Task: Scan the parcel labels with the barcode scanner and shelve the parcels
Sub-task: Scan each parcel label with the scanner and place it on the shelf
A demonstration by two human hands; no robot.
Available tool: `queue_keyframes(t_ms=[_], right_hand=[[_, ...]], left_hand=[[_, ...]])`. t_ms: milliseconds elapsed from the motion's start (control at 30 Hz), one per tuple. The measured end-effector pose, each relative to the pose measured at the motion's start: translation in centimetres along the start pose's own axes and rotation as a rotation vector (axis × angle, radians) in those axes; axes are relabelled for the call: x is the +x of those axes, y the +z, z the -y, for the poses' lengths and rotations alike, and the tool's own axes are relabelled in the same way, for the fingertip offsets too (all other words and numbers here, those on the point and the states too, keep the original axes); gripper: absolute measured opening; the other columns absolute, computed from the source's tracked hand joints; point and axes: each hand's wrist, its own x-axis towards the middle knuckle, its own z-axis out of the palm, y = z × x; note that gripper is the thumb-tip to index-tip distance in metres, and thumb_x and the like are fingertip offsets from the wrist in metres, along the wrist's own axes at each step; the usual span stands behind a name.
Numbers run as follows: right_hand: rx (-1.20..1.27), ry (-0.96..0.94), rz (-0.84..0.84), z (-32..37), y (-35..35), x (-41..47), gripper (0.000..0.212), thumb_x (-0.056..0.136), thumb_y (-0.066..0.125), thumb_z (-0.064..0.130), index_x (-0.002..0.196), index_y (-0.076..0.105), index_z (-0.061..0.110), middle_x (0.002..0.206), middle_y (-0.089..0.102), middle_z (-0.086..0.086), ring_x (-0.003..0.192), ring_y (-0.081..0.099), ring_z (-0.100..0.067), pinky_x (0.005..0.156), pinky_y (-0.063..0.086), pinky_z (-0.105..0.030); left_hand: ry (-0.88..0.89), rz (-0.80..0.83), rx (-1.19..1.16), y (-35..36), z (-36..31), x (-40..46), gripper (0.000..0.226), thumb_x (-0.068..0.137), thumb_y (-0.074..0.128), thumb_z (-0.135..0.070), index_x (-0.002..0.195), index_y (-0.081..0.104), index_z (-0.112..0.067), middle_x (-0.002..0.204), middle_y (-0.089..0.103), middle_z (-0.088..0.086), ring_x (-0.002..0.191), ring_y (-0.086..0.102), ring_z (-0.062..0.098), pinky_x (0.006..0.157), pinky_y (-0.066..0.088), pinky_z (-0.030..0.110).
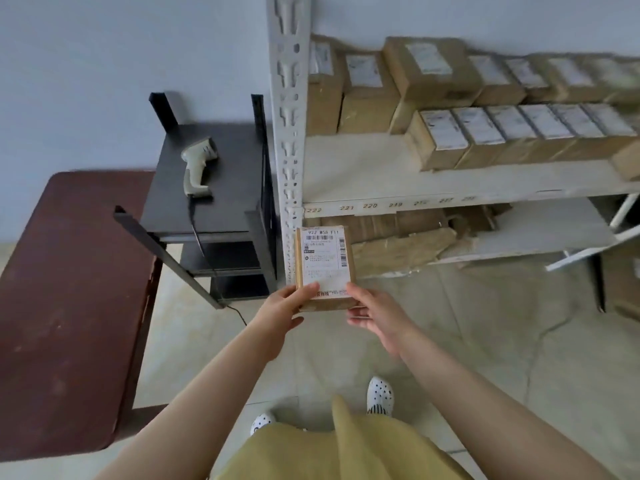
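Note:
A small brown cardboard parcel with a white printed label facing up is held out in front of me, just below the numbered shelf edge. My left hand grips its near left corner, thumb on top. My right hand holds the near right corner, fingers underneath. The beige barcode scanner lies on its side on the black side table to the left, its cable running down off the front.
A white metal shelf carries several labelled parcels in rows; its front edge shows numbers 222 to 219. Flattened cardboard lies on the lower shelf. A dark red table stands at my left. An upright post is beside the parcel.

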Motion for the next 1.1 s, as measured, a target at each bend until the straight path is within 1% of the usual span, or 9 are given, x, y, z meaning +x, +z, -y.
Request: queue_keyframes(t_ms=[200, 300, 367, 500, 600, 700, 767, 933, 1100], right_hand=[[0.072, 0.033, -0.074, 3.1, -11.0, 1.6, 0.02, 0.092, 0.067, 0.033, 0.094, 0.07, 0.014, 0.088, 0.053, -0.008, 0.078, 0.053, -0.019, 0.091, 0.056, -0.038], [0.089, 0.046, -0.101, 5.5, -15.4, 2.8, 0.023, 0.09, 0.07, 0.038, 0.096, 0.067, 0.016, 0.097, 0.054, -0.007, 0.088, 0.056, -0.022, 0.095, 0.056, -0.04], [0.095, 0.031, -0.108, 7.6, -17.4, 4.0, 0.025, 0.089, 0.071, 0.039, 0.097, 0.067, 0.016, 0.1, 0.059, -0.006, 0.092, 0.058, -0.022, 0.096, 0.055, -0.04], [0.128, 0.013, -0.144, 12.0, -19.0, 7.0, 0.038, 0.082, 0.077, 0.044, 0.102, 0.065, 0.013, 0.104, 0.063, -0.009, 0.097, 0.061, -0.023, 0.097, 0.055, -0.041], [0.204, 0.012, -0.13, 15.0, -18.7, 9.5, 0.033, 0.084, 0.075, 0.046, 0.098, 0.068, 0.017, 0.107, 0.063, -0.009, 0.102, 0.059, -0.024, 0.098, 0.054, -0.041], [0.269, 0.016, -0.128, 17.4, -18.0, 12.1, 0.048, 0.082, 0.075, 0.051, 0.112, 0.066, 0.014, 0.112, 0.065, -0.009, 0.108, 0.06, -0.022, 0.101, 0.051, -0.041], [0.303, 0.039, -0.127, 18.6, -17.5, 14.0, 0.06, 0.078, 0.078, 0.052, 0.121, 0.062, 0.013, 0.117, 0.063, -0.008, 0.113, 0.058, -0.024, 0.107, 0.047, -0.042], [0.482, 0.093, -0.229, 21.2, -16.1, 18.0, 0.076, 0.073, 0.086, 0.041, 0.133, 0.051, 0.009, 0.13, 0.056, -0.007, 0.126, 0.052, -0.027, 0.112, 0.043, -0.041], [0.52, 0.114, -0.347, 22.1, -15.1, 20.8, 0.075, 0.071, 0.084, 0.052, 0.125, 0.055, 0.008, 0.112, 0.058, -0.003, 0.105, 0.053, -0.022, 0.093, 0.047, -0.033]], left_hand=[[-0.027, -0.015, -0.071, 11.7, -1.5, 5.6, 0.058, 0.069, 0.087, -0.042, 0.116, 0.069, -0.013, 0.107, 0.07, 0.002, 0.104, 0.062, 0.019, 0.097, 0.047, 0.032], [-0.027, -0.056, -0.125, 16.9, -3.0, 7.5, 0.025, 0.086, 0.076, -0.029, 0.103, 0.068, -0.013, 0.097, 0.068, 0.003, 0.091, 0.062, 0.017, 0.098, 0.046, 0.033], [-0.007, -0.102, -0.16, 19.6, -4.5, 8.6, 0.015, 0.088, 0.075, -0.026, 0.096, 0.068, -0.014, 0.091, 0.068, 0.002, 0.087, 0.061, 0.016, 0.098, 0.046, 0.034], [0.05, -0.205, -0.171, 22.3, -8.3, 11.1, 0.026, 0.083, 0.08, -0.032, 0.094, 0.068, -0.012, 0.092, 0.068, 0.004, 0.087, 0.062, 0.018, 0.096, 0.05, 0.031], [0.076, -0.283, -0.141, 22.7, -11.4, 13.9, 0.035, 0.078, 0.084, -0.042, 0.091, 0.069, -0.014, 0.099, 0.07, 0.007, 0.094, 0.063, 0.021, 0.099, 0.053, 0.036], [0.084, -0.279, -0.126, 22.6, -14.2, 16.9, 0.038, 0.081, 0.082, -0.042, 0.095, 0.07, -0.009, 0.08, 0.063, 0.004, 0.075, 0.055, 0.019, 0.076, 0.05, 0.029], [0.066, -0.272, -0.101, 22.6, -15.8, 18.8, 0.037, 0.081, 0.081, -0.042, 0.092, 0.069, -0.008, 0.067, 0.052, 0.0, 0.059, 0.042, 0.015, 0.06, 0.038, 0.024], [0.043, -0.295, -0.12, 22.2, -18.4, 23.0, 0.034, 0.079, 0.084, -0.04, 0.087, 0.069, -0.01, 0.08, 0.056, 0.005, 0.075, 0.047, 0.019, 0.074, 0.045, 0.029], [0.041, -0.294, -0.128, 22.1, -19.4, 25.9, 0.053, 0.075, 0.086, -0.043, 0.11, 0.07, -0.007, 0.092, 0.064, 0.005, 0.087, 0.056, 0.021, 0.084, 0.048, 0.031]])
